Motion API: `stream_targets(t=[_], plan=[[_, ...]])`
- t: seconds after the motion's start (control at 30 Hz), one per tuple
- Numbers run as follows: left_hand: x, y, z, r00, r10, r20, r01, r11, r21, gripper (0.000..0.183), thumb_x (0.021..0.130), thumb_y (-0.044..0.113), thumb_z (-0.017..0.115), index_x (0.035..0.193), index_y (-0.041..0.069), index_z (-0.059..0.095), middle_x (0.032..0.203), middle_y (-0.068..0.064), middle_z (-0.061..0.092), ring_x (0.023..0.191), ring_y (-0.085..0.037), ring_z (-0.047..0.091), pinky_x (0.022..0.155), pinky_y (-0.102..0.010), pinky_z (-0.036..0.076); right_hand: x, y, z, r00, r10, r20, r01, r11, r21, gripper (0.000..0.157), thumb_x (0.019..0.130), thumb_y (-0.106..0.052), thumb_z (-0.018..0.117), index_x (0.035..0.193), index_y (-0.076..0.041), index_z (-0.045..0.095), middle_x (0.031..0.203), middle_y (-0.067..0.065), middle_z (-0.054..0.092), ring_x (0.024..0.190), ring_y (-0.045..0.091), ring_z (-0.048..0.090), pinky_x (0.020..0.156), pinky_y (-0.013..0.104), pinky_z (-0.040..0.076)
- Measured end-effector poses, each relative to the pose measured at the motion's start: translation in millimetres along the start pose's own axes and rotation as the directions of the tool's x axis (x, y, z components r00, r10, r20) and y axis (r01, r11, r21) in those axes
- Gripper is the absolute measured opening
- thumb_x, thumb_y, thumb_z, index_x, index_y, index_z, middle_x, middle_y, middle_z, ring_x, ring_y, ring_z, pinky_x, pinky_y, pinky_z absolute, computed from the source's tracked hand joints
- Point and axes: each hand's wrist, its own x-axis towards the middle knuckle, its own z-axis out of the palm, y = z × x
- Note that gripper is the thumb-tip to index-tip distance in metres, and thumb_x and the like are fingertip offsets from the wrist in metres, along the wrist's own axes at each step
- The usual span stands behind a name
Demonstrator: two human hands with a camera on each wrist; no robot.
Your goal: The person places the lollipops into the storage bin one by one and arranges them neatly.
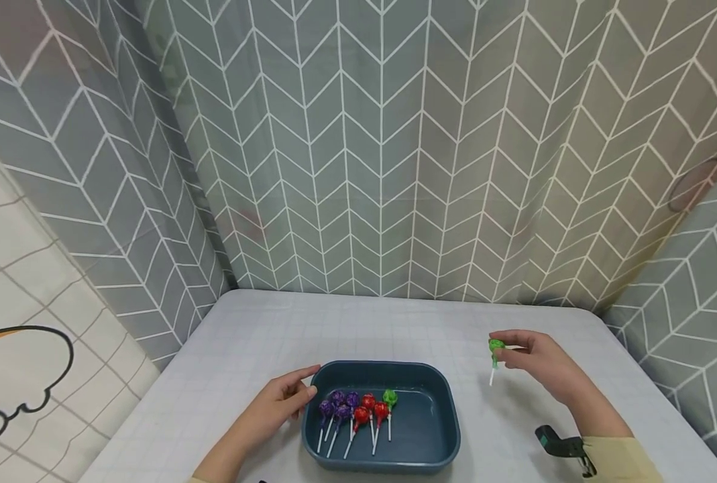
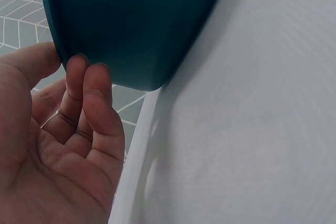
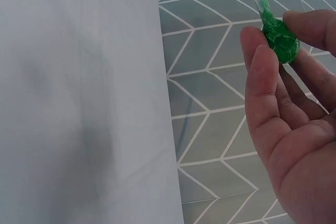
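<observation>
My right hand [image 1: 545,362] pinches a green lollipop [image 1: 494,344] by its wrapped head, held above the right part of the table with its white stick pointing down. In the right wrist view, thumb and fingertips close round the green wrapper [image 3: 283,43]. A dark blue tray [image 1: 421,463] stands at the front middle. Its left rim is gripped by my left hand [image 1: 280,402], fingertips against the outer wall [image 2: 131,35] in the left wrist view. Inside lie several purple lollipops [image 1: 341,411], red lollipops [image 1: 361,416] and one green lollipop [image 1: 390,398], sticks toward me.
The white-covered table [image 1: 358,329] runs back to a grey curtain [image 1: 364,168] with a white chevron pattern. Similar cloth hangs at both sides. A black device [image 1: 557,444] is strapped at my right wrist, beside the beige sleeve [image 1: 618,459].
</observation>
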Motion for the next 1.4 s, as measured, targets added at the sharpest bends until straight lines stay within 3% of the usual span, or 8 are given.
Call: stream_targets(t=[0.3, 0.57, 1.03, 1.4], plan=[[0.1, -2.7, 2.4, 1.0, -0.006, 0.001, 0.006, 1.0, 0.001, 0.047, 0.099, 0.029, 0.062, 0.142, 0.012, 0.054, 0.083, -0.007, 0.061, 0.067, -0.019, 0.056, 0.055, -0.03, 0.05, -2, -1, 2.0, 0.999, -0.042, 0.02, 0.042, 0.999, 0.016, 0.052, 0.091, -0.031, 0.073, 0.132, -0.003, 0.06, 0.12, 0.014, 0.065, 0.101, 0.025, 0.064, 0.088, 0.041, 0.052], [-1.2, -1.8, 1.9, 1.0, -0.011, 0.003, 0.011, 1.0, -0.01, 0.047, 0.099, 0.029, 0.062, 0.142, 0.012, 0.054, 0.082, -0.008, 0.06, 0.067, -0.019, 0.056, 0.055, -0.03, 0.049, -1, -11, 10.8, 0.998, -0.064, 0.024, 0.064, 0.998, 0.004, 0.05, 0.086, -0.03, 0.079, 0.127, -0.006, 0.065, 0.121, 0.012, 0.064, 0.105, 0.027, 0.065, 0.091, 0.048, 0.05], [0.1, -0.6, 3.8, 1.0, -0.002, 0.006, 0.002, 1.0, -0.003, 0.047, 0.099, 0.03, 0.062, 0.142, 0.013, 0.054, 0.082, -0.007, 0.06, 0.067, -0.019, 0.056, 0.055, -0.03, 0.05, 1, -32, 25.7, 0.99, -0.108, 0.09, 0.11, 0.994, -0.016, 0.041, 0.086, -0.027, 0.079, 0.121, -0.008, 0.068, 0.117, 0.008, 0.066, 0.104, 0.025, 0.064, 0.085, 0.037, 0.054], [-1.7, 0.6, -0.1, 1.0, 0.011, 0.001, -0.011, 1.0, 0.022, 0.046, 0.1, 0.029, 0.061, 0.142, 0.012, 0.054, 0.083, -0.007, 0.061, 0.066, -0.019, 0.057, 0.056, -0.03, 0.051, 3, -60, 49.3, 0.959, -0.198, 0.205, 0.205, 0.979, -0.014, 0.04, 0.087, -0.026, 0.078, 0.12, -0.007, 0.068, 0.11, 0.004, 0.067, 0.095, 0.021, 0.064, 0.079, 0.031, 0.055]])
